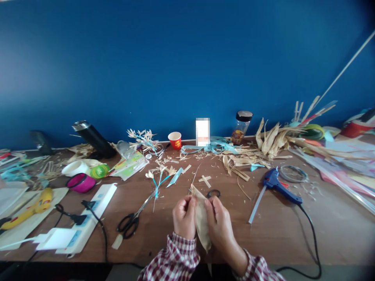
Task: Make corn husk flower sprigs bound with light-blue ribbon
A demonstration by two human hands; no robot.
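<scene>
Left hand (184,216) and right hand (219,223) both pinching one dry corn husk (201,218), held between them just above near edge of table (293,234). Left fingers curled on husk's left edge, right fingers clamped on its right edge. Husk pointed tip up past the fingertips, broad end hanging down between the wrists. Checked sleeves on both arms.

Everything else placed relative to husk:
- Small black ring (213,193) just beyond it, close to right fingertips.
- Crossed husk strips (206,180) a bit further back.
- Scissors (133,218) to the left, lying flat, blades pointing away toward a small husk flower with blue stem (159,175).
- White power strip (88,218) further left, black plugs in it.
- Pink bowl (80,182) and yellow glue gun (32,207) far left.
- Blue glue gun (277,183) to the right, cable running off near edge; wire ring (293,173) just past it.
- Heap of husks (269,144) back right.
- Red paper cup (175,140) and glass jar with black lid (240,127) at the back against blue wall.
- Black flask (93,138) back left, tilted.
</scene>
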